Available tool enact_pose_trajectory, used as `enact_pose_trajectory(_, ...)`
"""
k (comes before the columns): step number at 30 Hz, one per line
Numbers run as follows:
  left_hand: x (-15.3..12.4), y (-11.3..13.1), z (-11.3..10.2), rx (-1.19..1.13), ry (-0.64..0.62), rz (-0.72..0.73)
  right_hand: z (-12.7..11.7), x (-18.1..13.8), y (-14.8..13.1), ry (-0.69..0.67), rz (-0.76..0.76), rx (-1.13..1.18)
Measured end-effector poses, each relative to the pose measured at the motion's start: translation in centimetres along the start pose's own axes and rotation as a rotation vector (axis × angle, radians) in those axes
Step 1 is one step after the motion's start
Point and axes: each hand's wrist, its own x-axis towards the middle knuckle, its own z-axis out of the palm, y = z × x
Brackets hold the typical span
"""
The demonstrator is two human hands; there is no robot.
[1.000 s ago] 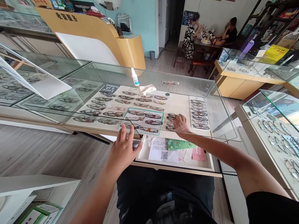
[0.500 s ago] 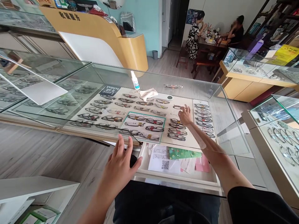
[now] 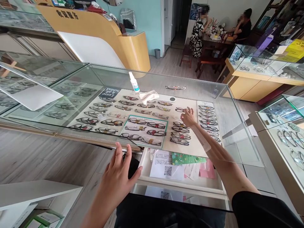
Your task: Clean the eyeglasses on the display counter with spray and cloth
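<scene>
My right hand (image 3: 188, 117) reaches down inside the glass display case. Its bent fingers are closed at the right end of a dark-framed pair of eyeglasses (image 3: 180, 109), which lies at the back of the white display board (image 3: 184, 150). The fingers hide part of that pair. Just in front of this hand, several eyeglasses (image 3: 180, 134) are lined up in a column. My left hand (image 3: 121, 171), empty and with its fingers spread, hovers near the case's front edge, left of a pulled-out drawer (image 3: 181, 183).
On the glass top are a spray bottle (image 3: 134, 83), a crumpled cloth (image 3: 148, 96) and another pair of eyeglasses (image 3: 175, 87). Papers (image 3: 162, 164) lie in the drawer. A mirror (image 3: 35, 95) stands at left. Two people sit at a far table (image 3: 210, 42). Another glass case (image 3: 285, 133) stands right.
The view has shifted slightly. My left hand has moved a little left and down, still spread. My right hand stays at the same eyeglasses.
</scene>
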Motion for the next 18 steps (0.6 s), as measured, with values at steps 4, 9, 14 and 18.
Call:
enact_pose_trajectory(4, 0.0, 0.0, -0.1, 0.003, 0.002, 0.008, -0.1, 0.1, -0.3, -0.003, 0.011, 0.015)
enact_pose_trajectory(9, 0.0, 0.1, -0.3, 0.000, -0.020, -0.006, -0.9, 0.6, -0.2, 0.042, 0.068, 0.036)
enact_pose_trajectory(14, -0.2, 0.0, -0.5, 0.019, -0.036, -0.007, -1.0, 1.7, -0.4, 0.051, 0.103, 0.062)
enact_pose_trajectory(18, -0.2, -0.2, -0.4, 0.023, -0.033, 0.003, -0.1, 2.4, -0.9, 0.006, 0.096, 0.078)
